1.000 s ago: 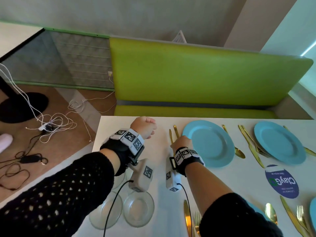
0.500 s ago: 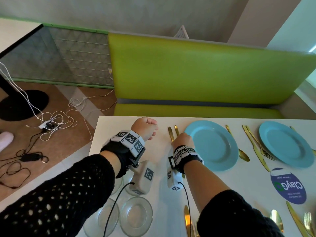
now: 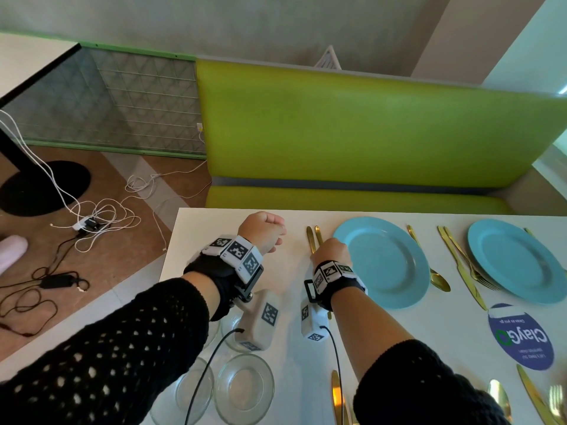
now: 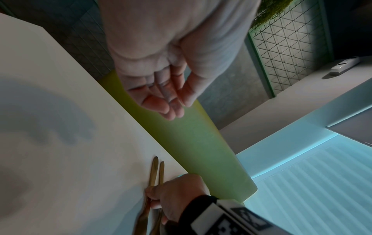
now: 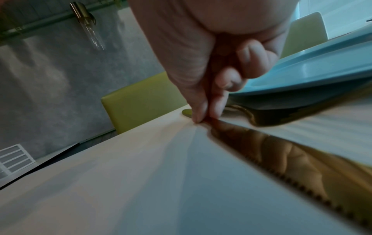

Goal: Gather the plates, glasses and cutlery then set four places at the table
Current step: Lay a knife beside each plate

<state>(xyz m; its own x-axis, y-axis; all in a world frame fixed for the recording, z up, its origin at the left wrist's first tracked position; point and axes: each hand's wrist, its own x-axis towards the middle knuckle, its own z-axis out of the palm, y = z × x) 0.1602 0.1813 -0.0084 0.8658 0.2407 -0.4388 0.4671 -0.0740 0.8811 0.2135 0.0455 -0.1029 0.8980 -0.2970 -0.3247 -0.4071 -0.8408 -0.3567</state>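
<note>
— Moved since before? 
— Barely; right hand [image 3: 329,251] still pinches the gold knife [image 5: 281,160] left of the blue plate [image 3: 383,262], handle pointing towards the bench [image 3: 368,124]. 
— Left hand [image 3: 262,231]? 
— Loosely curled, empty.

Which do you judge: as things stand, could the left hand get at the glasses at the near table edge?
Probably yes. The left hand hovers over bare table, fingers loosely curled and holding nothing. The glasses lie beneath that forearm with nothing over them; the hand would have to draw back toward the body first.
</note>
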